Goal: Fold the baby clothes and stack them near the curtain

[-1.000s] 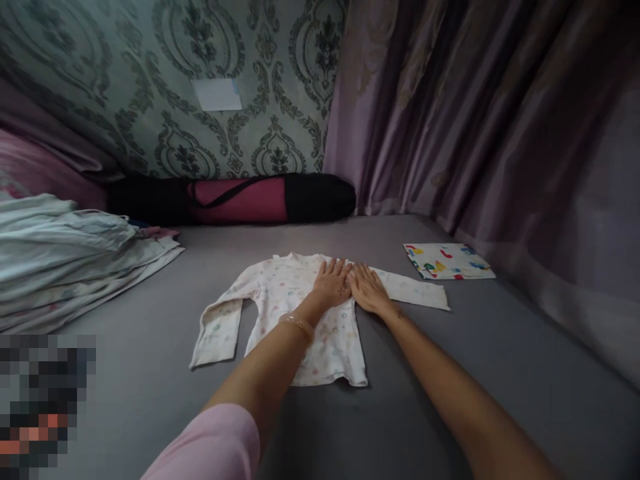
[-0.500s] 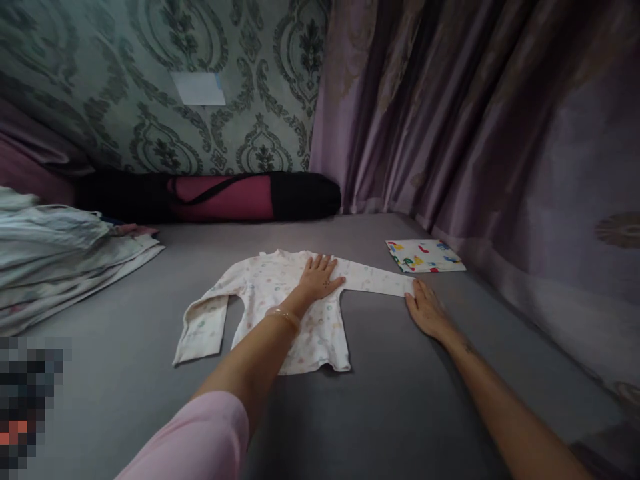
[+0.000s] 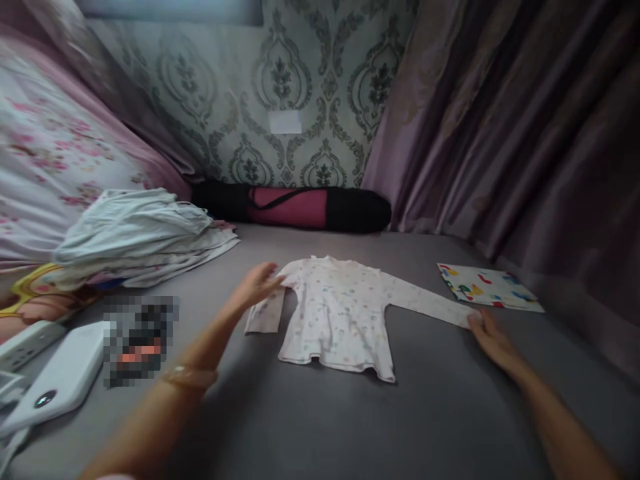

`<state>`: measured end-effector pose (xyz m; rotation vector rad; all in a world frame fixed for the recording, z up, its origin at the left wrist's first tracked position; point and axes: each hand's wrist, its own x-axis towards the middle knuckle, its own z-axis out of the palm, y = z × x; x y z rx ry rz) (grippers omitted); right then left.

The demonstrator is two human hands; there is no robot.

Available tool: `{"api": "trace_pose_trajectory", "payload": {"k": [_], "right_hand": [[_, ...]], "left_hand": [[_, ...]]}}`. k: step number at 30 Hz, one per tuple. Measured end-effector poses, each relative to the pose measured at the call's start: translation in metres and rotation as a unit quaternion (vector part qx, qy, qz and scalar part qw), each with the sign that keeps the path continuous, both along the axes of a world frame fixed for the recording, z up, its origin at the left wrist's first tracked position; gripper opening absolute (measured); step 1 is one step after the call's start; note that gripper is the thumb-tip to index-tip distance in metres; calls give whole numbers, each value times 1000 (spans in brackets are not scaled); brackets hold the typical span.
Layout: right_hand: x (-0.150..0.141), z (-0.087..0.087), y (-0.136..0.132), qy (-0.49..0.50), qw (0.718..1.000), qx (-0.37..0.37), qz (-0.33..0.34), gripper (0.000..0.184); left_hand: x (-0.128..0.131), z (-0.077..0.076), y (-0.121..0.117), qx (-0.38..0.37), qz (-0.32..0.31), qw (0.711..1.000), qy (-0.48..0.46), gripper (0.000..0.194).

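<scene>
Two bare hands at white printed shirt [image 3: 340, 313], which lies spread on grey sheet [image 3: 310, 427] between them. Left hand [image 3: 256, 288] blurred, fingers loosely extended at bent sleeve; contact, cannot tell. Right hand [image 3: 494, 337] at straight sleeve's cuff, fingertips touching; pinching or merely resting, cannot tell. Long black-and-pink bag [image 3: 287, 205] along patterned wall [image 3: 330, 87], contents hidden. Folded colourful-print cloth [image 3: 490, 288] just beyond right cuff. Clothes pile [image 3: 135, 230] back left; white power bank [image 3: 65, 373] nearer.
</scene>
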<state>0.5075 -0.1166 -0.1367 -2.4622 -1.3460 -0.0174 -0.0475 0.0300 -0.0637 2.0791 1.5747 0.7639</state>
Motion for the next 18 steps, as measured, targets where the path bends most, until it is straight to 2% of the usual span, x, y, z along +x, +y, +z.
{"api": "trace_pose_trajectory", "payload": {"k": [2, 3, 5, 8, 12, 15, 18], "right_hand": [[-7, 10, 17, 36, 998, 34, -37, 70], [-18, 17, 28, 39, 997, 57, -42, 68], [-53, 31, 58, 21, 993, 113, -10, 61], [-139, 48, 108, 46, 983, 123, 129, 51], [-270, 54, 164, 132, 939, 37, 317, 45], [-341, 47, 189, 149, 917, 11, 370, 42], [-377, 34, 202, 147, 914, 18, 378, 43]], "left_hand": [[-48, -2, -16, -54, 96, 993, 50, 54], [-64, -4, -25, -89, 120, 987, 65, 54], [-79, -9, -39, -156, 126, 977, 75, 54], [-69, -18, -49, -183, 132, 969, 101, 52], [-41, -25, -45, -145, 150, 965, 160, 45], [-31, -24, -41, -156, 156, 961, 167, 34], [-30, -19, -36, -192, 109, 966, 137, 22]]}}
